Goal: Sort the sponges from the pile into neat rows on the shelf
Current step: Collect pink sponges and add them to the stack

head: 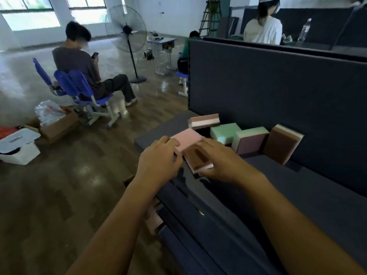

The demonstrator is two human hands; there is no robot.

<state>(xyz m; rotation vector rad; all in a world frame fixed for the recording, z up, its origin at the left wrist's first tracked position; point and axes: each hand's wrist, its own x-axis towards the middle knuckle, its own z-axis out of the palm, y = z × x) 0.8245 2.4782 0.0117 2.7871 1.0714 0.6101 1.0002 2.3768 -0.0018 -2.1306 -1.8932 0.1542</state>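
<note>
Of the person, only the two arms show, and both are bare along their whole visible length. The left forearm crosses the left edge of the dark blue shelf, and the right forearm lies above the shelf's board. Both look slim and smooth. The left hand and the right hand are bare as well, over the shelf's left part. Their backs and knuckles show plainly, but blur softens the fingertips, so the nails cannot be made out.
</note>
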